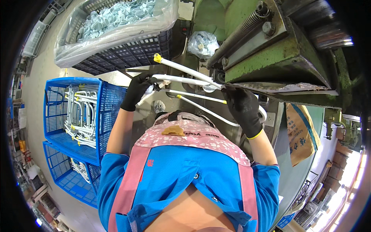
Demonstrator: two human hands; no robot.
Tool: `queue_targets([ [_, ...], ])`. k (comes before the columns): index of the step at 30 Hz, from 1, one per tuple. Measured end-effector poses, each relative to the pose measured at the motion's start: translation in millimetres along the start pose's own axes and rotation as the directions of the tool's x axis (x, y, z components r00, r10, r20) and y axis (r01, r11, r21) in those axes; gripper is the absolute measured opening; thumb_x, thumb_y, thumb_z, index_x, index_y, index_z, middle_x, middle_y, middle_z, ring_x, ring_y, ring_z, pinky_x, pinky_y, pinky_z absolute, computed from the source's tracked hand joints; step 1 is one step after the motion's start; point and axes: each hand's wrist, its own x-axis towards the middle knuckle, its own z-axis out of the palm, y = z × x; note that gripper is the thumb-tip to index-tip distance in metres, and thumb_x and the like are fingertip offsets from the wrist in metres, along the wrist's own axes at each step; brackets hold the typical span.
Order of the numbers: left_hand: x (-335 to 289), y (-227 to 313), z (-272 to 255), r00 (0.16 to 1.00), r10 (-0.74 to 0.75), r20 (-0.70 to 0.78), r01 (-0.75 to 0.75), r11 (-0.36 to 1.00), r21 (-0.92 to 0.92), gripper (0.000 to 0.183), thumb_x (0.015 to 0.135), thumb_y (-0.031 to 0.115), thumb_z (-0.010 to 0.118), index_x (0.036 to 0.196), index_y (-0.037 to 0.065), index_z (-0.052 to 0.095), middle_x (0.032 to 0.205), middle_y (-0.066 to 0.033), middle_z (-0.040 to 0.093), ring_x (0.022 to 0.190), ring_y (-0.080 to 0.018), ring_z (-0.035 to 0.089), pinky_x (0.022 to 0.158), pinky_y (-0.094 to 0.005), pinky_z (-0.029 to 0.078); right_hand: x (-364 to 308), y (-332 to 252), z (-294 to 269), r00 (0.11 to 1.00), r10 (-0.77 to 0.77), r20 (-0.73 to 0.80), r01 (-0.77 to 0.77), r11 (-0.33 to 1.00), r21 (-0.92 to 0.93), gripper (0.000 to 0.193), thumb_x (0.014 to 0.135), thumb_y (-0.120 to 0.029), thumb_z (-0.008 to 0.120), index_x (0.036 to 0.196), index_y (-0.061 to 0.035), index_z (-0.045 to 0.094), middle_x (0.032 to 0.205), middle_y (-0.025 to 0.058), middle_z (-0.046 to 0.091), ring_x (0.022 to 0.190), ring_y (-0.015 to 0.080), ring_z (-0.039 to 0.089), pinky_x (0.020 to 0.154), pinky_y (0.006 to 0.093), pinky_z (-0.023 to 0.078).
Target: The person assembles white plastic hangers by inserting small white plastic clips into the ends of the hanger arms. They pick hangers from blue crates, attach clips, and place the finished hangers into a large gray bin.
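In front of me a white tubular frame (181, 80) runs from hand to hand below the green press. My left hand (137, 91), in a black glove, is closed round the frame's left end. A small whitish part shows under its fingers; its kind I cannot tell. My right hand (243, 106), also black-gloved, is closed on the white tubing by the press tooling (219, 76), and its fingertips are partly hidden. Another white tube (185, 69) with a yellow end slants up and left from there. Lower white tubes (208, 109) with yellow pieces extend toward my right hand.
The green press (266, 63) overhangs at the right. A dark crate (127, 54), lined with plastic, holds many pale-blue parts. Blue crates (101, 116) with white tubes stand at the left. A clear bag of parts (203, 44) lies beside the press. A brown sack (299, 135) hangs at the right.
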Motion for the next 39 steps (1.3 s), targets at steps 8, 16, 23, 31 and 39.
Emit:
queue_targets([
  [8, -2, 5, 1, 0.999, -0.015, 0.038, 0.017, 0.999, -0.048, 0.026, 0.089, 0.007, 0.06, 0.115, 0.0, 0.062, 0.091, -0.0029, 0.066, 0.076, -0.008, 0.059, 0.069, -0.0223, 0.047, -8, -2, 2, 0.968, 0.19, 0.165, -0.219, 0.96, 0.176, 0.028, 0.082, -0.018, 0.069, 0.107, -0.0083, 0.064, 0.078, 0.0127, 0.065, 0.066, 0.0307, 0.063, 0.058, 0.0371, 0.051],
  [16, -5, 10, 3, 1.0, 0.018, 0.018, -0.017, 0.999, -0.044, 0.027, 0.09, 0.009, 0.061, 0.114, -0.001, 0.062, 0.086, -0.0055, 0.067, 0.074, -0.0096, 0.06, 0.067, -0.0235, 0.047, -46, -18, 0, 0.892, 0.106, 0.439, -0.326, 0.824, 0.464, 0.07, 0.08, 0.002, 0.054, 0.143, 0.0, 0.024, 0.11, 0.0293, 0.058, 0.089, 0.0463, 0.06, 0.075, 0.0496, 0.048],
  [23, -5, 35, 8, 0.997, 0.07, -0.034, -0.059, 0.964, 0.259, 0.026, 0.089, 0.017, 0.061, 0.11, 0.002, 0.065, 0.088, -0.0068, 0.069, 0.076, -0.0116, 0.063, 0.069, -0.0252, 0.048, -65, -32, 36, 0.905, 0.212, 0.369, -0.338, 0.885, 0.319, 0.076, 0.087, -0.02, 0.059, 0.144, 0.0072, 0.016, 0.076, 0.0213, 0.061, 0.057, 0.0342, 0.06, 0.05, 0.0428, 0.044],
  [31, -75, 25, 80, 0.841, -0.072, 0.536, 0.148, 0.984, -0.1, 0.026, 0.09, 0.005, 0.055, 0.115, 0.001, 0.057, 0.102, -0.0041, 0.061, 0.094, -0.013, 0.057, 0.085, -0.0285, 0.047, -50, -7, 28, 0.775, 0.39, 0.497, -0.473, 0.88, 0.048, 0.1, 0.082, -0.032, 0.069, 0.144, 0.0092, 0.002, 0.079, 0.0191, 0.065, 0.065, 0.0353, 0.063, 0.057, 0.0425, 0.049],
  [39, -105, 30, 87, 0.749, -0.061, 0.659, -0.304, 0.853, 0.425, 0.041, 0.094, 0.033, 0.054, 0.124, 0.005, 0.05, 0.117, -0.0156, 0.059, 0.106, -0.0285, 0.055, 0.091, -0.0375, 0.042, -72, 4, 55, 0.932, 0.283, 0.227, -0.308, 0.948, 0.083, 0.09, 0.078, -0.03, 0.071, 0.145, -0.0027, 0.016, 0.077, 0.0171, 0.062, 0.062, 0.0367, 0.062, 0.052, 0.044, 0.048],
])
